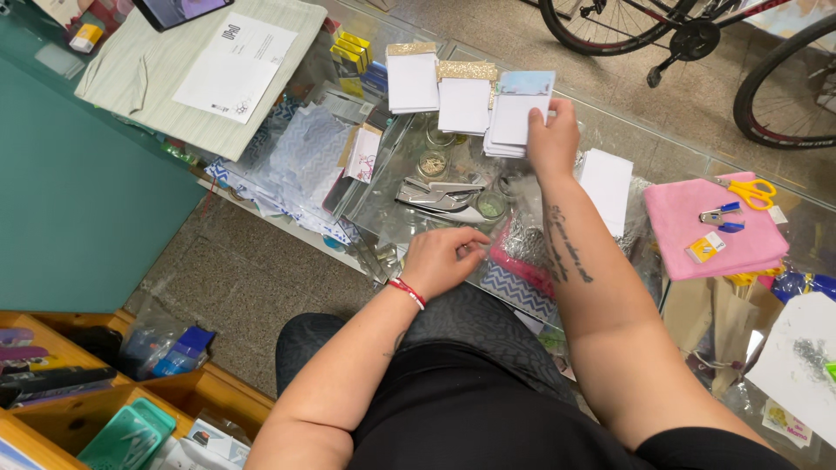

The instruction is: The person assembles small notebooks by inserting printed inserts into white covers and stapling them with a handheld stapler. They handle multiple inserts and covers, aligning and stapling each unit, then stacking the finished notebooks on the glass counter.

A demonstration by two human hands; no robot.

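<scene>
two gold-topped white pads [440,87] already lay upper centre on the glass worktop [392,187] as the right hand [550,139] gripped a third stack [515,113] beside them, left hand [442,259] loosely curled, empty.

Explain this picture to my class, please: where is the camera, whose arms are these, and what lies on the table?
There is no machine here. One camera sits on a person's head and looks down, so the two bare arms belong to the wearer, who is seated at a glass table. The right hand reaches forward and grips a small stack of white cards; two similar stacks lie beside it. The left hand, with a red wristband, rests loosely curled at the near table edge; I cannot tell whether it holds anything. Between the hands lie metal punch tools. To the right, yellow scissors rest on a pink cloth. Bicycle wheels stand behind.
</scene>
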